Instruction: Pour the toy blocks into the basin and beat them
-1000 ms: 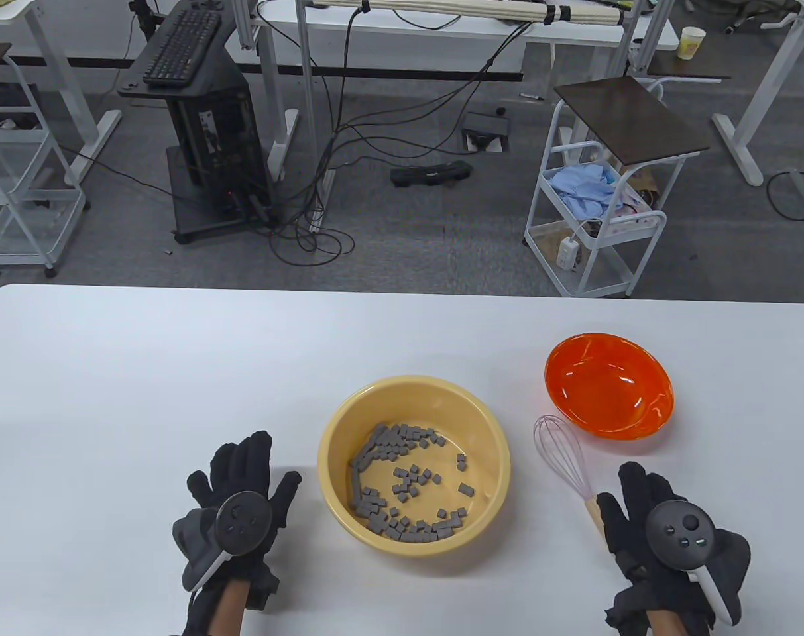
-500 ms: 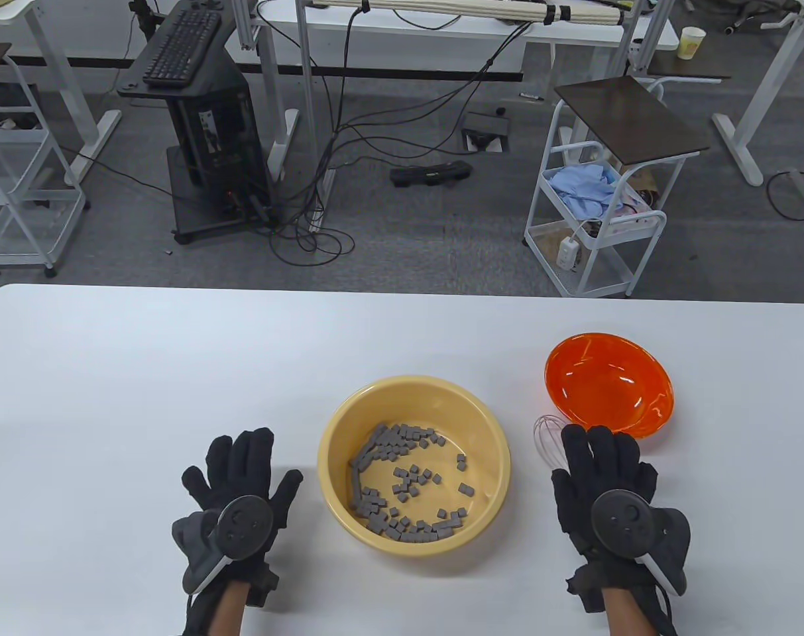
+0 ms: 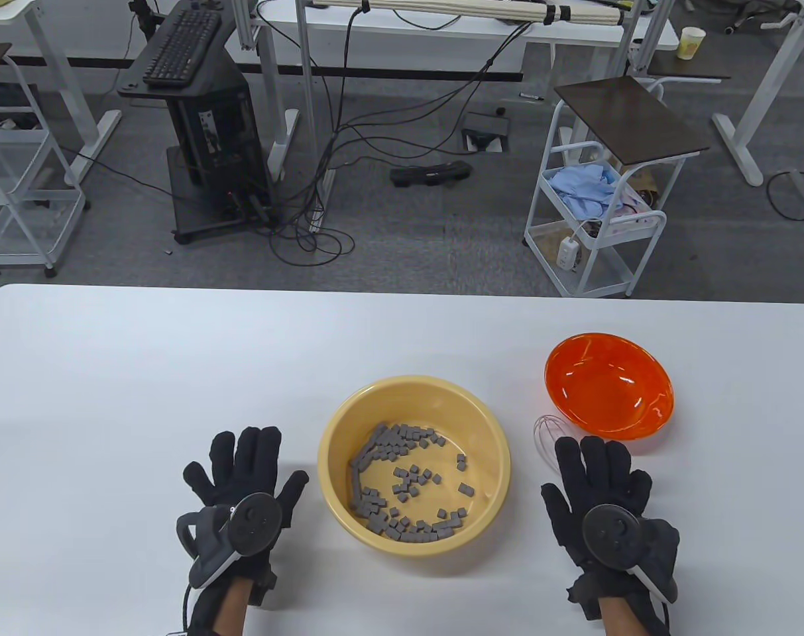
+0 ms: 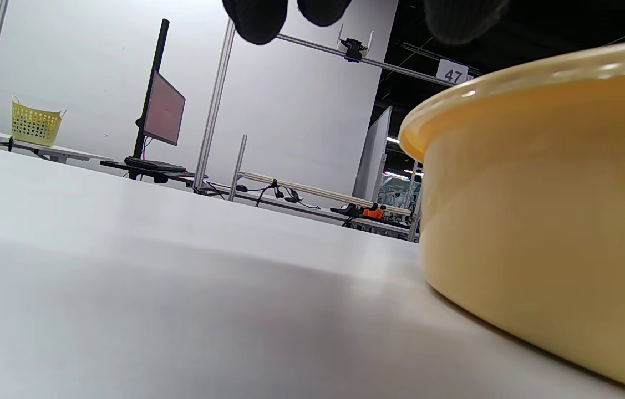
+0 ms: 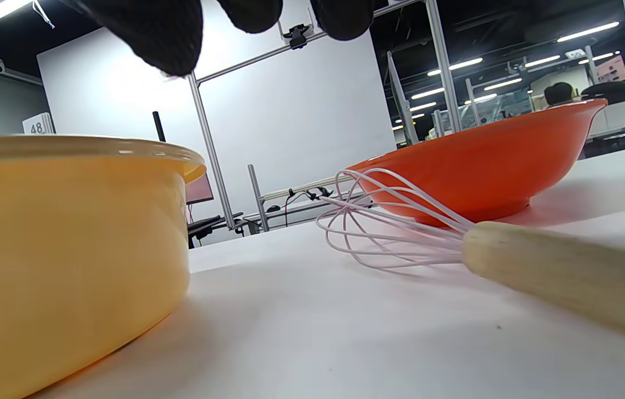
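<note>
The yellow basin [image 3: 339, 424] stands mid-table with several grey toy blocks [image 3: 402, 483] scattered inside. An empty orange bowl [image 3: 607, 384] sits to its right. A whisk [image 3: 547, 437] with a wooden handle [image 5: 562, 271] lies on the table beside the bowl. My right hand [image 3: 597, 487] hovers flat over the whisk's handle, fingers straight, holding nothing. Left of the basin my left hand [image 3: 242, 477] lies flat and open on the table. The basin's wall [image 4: 539, 210] fills the right of the left wrist view; the basin [image 5: 68, 244] also fills the left of the right wrist view.
The white table [image 3: 176, 371] stretches wide behind and left of the basin. Beyond its far edge are a white trolley [image 3: 600, 218], a computer stand [image 3: 203, 132] and cables on the floor.
My right hand has swung left from beside the whisk handle to above it, covering the handle, then drew back slightly. My left hand shifted a little toward the basin.
</note>
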`<state>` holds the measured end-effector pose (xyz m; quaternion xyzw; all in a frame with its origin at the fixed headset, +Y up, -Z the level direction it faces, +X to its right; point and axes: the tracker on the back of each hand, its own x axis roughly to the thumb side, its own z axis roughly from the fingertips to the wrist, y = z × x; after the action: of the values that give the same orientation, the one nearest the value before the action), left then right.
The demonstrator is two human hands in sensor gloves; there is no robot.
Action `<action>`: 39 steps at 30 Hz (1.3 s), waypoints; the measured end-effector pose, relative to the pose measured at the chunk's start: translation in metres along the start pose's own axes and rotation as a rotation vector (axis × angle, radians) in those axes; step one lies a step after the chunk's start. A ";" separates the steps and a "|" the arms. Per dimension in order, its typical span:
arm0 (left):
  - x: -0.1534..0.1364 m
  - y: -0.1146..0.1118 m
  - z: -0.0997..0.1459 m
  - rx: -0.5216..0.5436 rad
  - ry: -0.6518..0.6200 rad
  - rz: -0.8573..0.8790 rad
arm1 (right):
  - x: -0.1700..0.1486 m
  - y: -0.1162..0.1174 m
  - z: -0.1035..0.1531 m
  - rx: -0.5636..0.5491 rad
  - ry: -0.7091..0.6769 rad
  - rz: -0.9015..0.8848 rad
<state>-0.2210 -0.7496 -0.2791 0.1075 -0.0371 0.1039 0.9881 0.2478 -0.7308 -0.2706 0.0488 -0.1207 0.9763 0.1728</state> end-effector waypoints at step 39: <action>-0.008 -0.004 0.003 -0.034 0.008 -0.106 | -0.005 -0.002 0.002 -0.055 -0.005 -0.012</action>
<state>-0.2280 -0.7557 -0.2781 0.0923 -0.0292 0.0513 0.9940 0.2534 -0.7312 -0.2689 0.0472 -0.1474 0.9715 0.1794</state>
